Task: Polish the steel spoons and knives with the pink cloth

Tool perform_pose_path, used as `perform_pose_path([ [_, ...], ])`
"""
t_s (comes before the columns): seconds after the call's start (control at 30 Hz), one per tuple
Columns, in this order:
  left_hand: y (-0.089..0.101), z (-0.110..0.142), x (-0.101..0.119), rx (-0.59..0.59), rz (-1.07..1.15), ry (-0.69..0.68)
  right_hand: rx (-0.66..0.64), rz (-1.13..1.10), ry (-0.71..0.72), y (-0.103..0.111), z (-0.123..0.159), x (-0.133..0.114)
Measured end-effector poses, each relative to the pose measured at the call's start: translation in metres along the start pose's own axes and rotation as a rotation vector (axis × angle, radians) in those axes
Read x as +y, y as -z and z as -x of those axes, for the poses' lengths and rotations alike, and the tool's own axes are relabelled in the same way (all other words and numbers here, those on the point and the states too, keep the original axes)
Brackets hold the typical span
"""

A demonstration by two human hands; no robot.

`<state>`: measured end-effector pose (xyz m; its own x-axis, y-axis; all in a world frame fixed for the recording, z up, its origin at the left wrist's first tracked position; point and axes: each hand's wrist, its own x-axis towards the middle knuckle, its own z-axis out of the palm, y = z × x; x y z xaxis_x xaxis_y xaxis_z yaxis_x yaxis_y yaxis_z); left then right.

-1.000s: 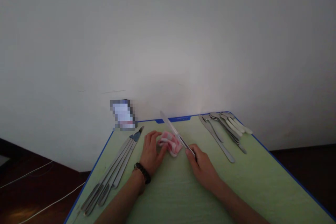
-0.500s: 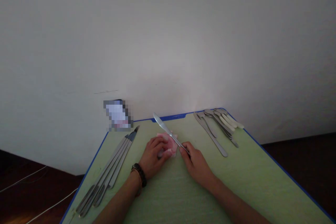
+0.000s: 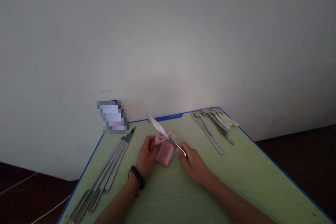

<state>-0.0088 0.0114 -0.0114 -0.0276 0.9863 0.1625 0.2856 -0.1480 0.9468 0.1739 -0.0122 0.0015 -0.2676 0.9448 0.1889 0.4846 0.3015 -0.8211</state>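
A table knife (image 3: pixel 158 126) is in my right hand (image 3: pixel 193 162), gripped by its handle, with the blade pointing up and to the left. My left hand (image 3: pixel 147 155) holds a pink and white cloth (image 3: pixel 165 154) by its left side. The cloth's upper fold lies against the knife near where blade and handle meet, and its lower part hangs below. Some of my left fingers are hidden behind the cloth. To the left, several table knives (image 3: pixel 107 171) lie fanned together on the green table (image 3: pixel 162 203).
At the back right lie another knife (image 3: pixel 207 133), a fork (image 3: pixel 207 125), several spoons (image 3: pixel 216 122) and pieces with white handles (image 3: pixel 227 119). A phone with a blurred screen (image 3: pixel 112 113) leans at the back left corner. The wall (image 3: pixel 168 42) stands right behind the table.
My left hand has moved slightly left and opened the cloth out, so its striped lower part shows. The cloth's fold now meets the knife. The view has shifted a little.
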Motion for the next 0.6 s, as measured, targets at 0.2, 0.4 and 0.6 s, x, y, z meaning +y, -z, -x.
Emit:
perform_pose_path([
  [0.2,-0.004,0.002,0.016,-0.06,0.887,0.363,-0.118,0.122,0.011,-0.004,0.002,-0.001],
  [0.4,-0.002,0.002,0.021,-0.261,1.019,0.465,-0.051,0.083,-0.028,-0.006,0.002,-0.002],
  [0.6,-0.01,0.005,0.018,-0.05,0.86,0.448,0.02,-0.012,-0.018,-0.001,0.003,-0.003],
])
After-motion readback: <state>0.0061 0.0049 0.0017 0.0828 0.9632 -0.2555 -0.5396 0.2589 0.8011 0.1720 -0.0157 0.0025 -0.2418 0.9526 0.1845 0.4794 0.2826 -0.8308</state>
